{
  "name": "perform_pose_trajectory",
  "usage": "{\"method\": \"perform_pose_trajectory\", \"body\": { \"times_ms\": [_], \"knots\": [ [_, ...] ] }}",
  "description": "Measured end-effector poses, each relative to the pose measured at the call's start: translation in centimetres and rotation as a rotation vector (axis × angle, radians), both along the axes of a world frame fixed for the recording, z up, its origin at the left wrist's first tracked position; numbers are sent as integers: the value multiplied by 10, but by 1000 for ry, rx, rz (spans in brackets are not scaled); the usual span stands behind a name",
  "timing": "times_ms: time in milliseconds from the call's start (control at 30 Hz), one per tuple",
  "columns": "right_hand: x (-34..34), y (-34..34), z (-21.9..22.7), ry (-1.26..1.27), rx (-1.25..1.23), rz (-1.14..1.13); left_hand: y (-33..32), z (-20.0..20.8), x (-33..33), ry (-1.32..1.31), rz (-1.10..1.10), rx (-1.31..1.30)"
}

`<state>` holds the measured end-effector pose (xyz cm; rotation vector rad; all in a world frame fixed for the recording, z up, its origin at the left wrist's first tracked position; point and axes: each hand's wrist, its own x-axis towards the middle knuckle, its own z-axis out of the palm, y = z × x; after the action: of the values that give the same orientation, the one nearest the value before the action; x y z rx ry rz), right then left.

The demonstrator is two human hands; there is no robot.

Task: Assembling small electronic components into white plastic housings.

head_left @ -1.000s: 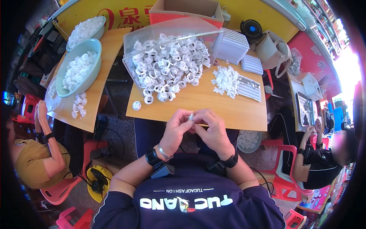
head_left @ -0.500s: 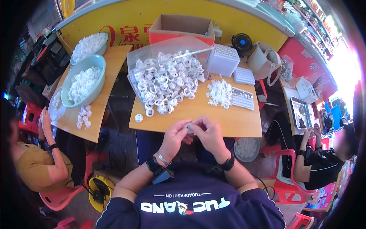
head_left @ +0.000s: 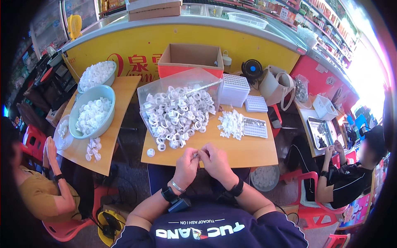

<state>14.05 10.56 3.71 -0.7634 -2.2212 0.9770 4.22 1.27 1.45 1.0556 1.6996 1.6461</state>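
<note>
My left hand (head_left: 186, 168) and my right hand (head_left: 215, 163) meet over the near edge of the wooden table (head_left: 248, 153). Both have their fingers pinched together around a small whitish piece (head_left: 195, 156), mostly covered by the fingertips. Beyond them, a clear plastic bin (head_left: 198, 78) lies tipped toward me, its heap of white ring-shaped plastic parts (head_left: 175, 115) spilling onto the table. One single white part (head_left: 151, 152) lies apart at the left. To the right are a pile of small flat white pieces (head_left: 231, 124) and a white gridded tray (head_left: 255, 127) holding small metallic bits along one end.
Behind stand an open cardboard box (head_left: 190, 74), stacked white trays (head_left: 234, 90), a black fan (head_left: 251, 71) and a cream bag (head_left: 278, 84). A left table holds basins (head_left: 92, 131) of white parts. Co-workers sit at left (head_left: 49, 186) and right (head_left: 347, 177). A bucket (head_left: 264, 178) stands below.
The view has tilted upward, so the table and my hands sit lower in the picture. My fingers have drawn closer around the small piece, covering more of it.
</note>
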Motion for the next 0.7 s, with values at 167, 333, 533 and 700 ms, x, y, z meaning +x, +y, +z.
{"method": "perform_pose_trajectory", "body": {
  "times_ms": [167,333,533,700],
  "knots": [
    [-10,-3,-2,45,121,-35,5,-1,-5,-203,-46,37],
    [-18,4,5,139,17,-23,17,11,-4,-357,-17,111],
    [-10,22,32,201,-313,205,29,29,-15,-542,-95,139],
    [-7,33,31,159,-261,138,45,22,-8,-524,-103,155]
  ]
}}
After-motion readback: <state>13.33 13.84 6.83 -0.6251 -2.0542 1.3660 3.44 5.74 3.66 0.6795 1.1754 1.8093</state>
